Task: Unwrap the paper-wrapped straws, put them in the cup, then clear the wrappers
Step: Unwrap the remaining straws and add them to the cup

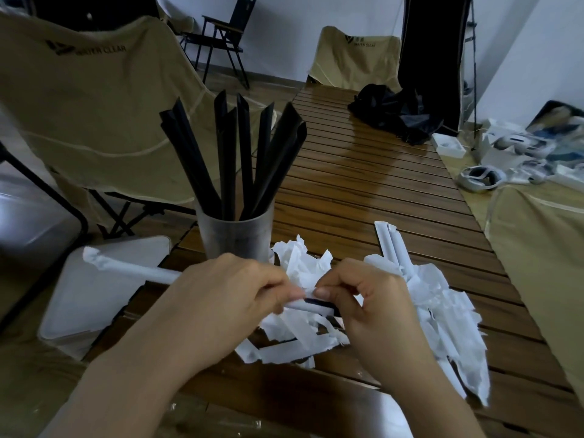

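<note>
You're gripping the wrapped straw [139,270] in your left hand [221,298], fingers curled around it, while your right hand [373,308] is pinching the torn paper end, black straw just showing. I'd be peeling away from the left, keeping the straw level over the table [363,184]. The cup [235,237], already holding black straws [234,159], is standing just behind, torn wrappers [436,314] piling beside it

Straws [234,159] stand in the cup [235,238], wrappers [316,327] heaped right of it.
</note>
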The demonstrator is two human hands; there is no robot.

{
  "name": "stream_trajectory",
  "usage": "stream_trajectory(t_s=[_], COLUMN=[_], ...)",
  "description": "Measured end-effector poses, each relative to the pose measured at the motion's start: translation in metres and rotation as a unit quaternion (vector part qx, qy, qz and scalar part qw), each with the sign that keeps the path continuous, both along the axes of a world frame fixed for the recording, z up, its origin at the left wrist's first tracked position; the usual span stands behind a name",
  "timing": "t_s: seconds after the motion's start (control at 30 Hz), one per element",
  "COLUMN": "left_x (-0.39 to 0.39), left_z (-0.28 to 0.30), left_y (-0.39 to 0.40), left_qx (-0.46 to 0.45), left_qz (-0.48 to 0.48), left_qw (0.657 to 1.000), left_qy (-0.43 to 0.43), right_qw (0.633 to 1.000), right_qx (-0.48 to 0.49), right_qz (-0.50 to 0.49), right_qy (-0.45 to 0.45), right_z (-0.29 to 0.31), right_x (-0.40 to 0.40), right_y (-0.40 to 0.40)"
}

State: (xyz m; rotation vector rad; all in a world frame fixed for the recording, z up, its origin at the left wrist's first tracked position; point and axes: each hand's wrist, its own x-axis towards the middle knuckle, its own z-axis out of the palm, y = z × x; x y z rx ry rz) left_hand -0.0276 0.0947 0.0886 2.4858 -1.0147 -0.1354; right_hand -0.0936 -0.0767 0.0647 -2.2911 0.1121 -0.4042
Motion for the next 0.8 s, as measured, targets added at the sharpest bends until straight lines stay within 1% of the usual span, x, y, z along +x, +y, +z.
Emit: stream_trajectory(t_s=[0.07,0.2,0.3,0.4,0.5,0.63,0.7,0.8], left_x=[0.001,0.002,-0.001,-0.003,-0.004,0.001,0.003,0.003], left_z=[-0.002,-0.004,-0.002,-0.001,0.002,0.005,0.006,0.005], left_y=[-0.001,-0.003,-0.004,-0.006,-0.006,0.003,0.008,0.009], left_qx=[0.01,-0.024,-0.037,-0.034,-0.034,-0.03,-0.022,0.002], left_qz=[0.009,0.011,0.024,0.024,0.025,0.05,0.069,0.074], left_qw=[1.0,1.0,0.999,0.997,0.996,0.994,0.994,0.995], left_qy=[0.008,0.005,-0.023,-0.057,-0.073,-0.09,-0.084,-0.073], right_qw=[1.0,0.996,0.99,0.985,0.98,0.975,0.978,0.982], right_qx=[-0.001,0.043,0.084,0.1,0.11,0.088,0.047,-0.006], right_qz=[-0.013,-0.076,-0.11,-0.133,-0.16,-0.2,-0.194,-0.166], right_qy=[0.006,0.006,0.028,0.041,0.051,0.047,0.057,0.088], right_z=[0.001,-0.001,-0.003,-0.006,-0.01,-0.015,-0.018,-0.024], right_x=[0.001,0.0,0.001,0.002,0.002,0.0,-0.001,0.001], right_y=[0.001,0.003,0.0,-0.002,-0.008,-0.024,-0.028,-0.023])
